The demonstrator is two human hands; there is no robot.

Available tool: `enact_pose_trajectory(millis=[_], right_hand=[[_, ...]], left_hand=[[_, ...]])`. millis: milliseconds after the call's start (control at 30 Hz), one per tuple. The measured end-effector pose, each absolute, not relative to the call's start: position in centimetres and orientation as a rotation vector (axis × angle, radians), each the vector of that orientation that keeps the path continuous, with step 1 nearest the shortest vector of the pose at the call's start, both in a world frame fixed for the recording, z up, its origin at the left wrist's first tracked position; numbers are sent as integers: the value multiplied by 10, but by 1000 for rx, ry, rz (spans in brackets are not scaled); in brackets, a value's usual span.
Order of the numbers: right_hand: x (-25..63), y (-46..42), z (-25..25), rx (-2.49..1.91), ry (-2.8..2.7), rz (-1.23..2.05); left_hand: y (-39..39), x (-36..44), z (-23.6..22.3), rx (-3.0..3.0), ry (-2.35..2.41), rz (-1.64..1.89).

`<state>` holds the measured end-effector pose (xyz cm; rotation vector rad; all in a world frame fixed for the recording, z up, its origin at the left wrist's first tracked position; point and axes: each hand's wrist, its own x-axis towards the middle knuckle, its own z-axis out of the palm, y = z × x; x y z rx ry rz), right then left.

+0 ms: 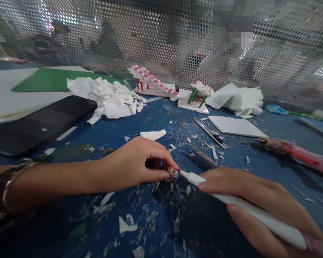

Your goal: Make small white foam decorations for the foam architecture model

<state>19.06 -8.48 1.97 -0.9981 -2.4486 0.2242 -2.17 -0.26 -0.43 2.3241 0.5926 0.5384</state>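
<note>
Perforated metal sheeting (156,39) is set behind a blue tabletop (161,113), whose surface is scuffed and strewn with white scraps (127,226). Near the table's middle, a small white piece (173,172), marked with red, is pinched between the thumb and forefinger of the left hand (136,161). By the right hand (258,190), a smooth white marker (281,227) is gripped at a slant, its dark red tip brought right up to the piece; whether contact is made cannot be told. The hands are kept apart from each other. Slim metal tweezers (210,132) are laid beyond, beside a flat white board (237,126). Further back, a stepped model (152,80) is dotted with pink and propped on red posts; a smaller model (197,96) is held up by green posts. Crumpled white tissue (107,96) is heaped beside a glossy black phone (43,123).
</note>
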Motion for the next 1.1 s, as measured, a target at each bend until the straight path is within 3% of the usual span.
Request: enact_pose_trajectory(millis=[1100], right_hand=[[188, -86, 21, -981, -2398, 317]], left_hand=[[-3, -22, -4, 2376, 488, 575]])
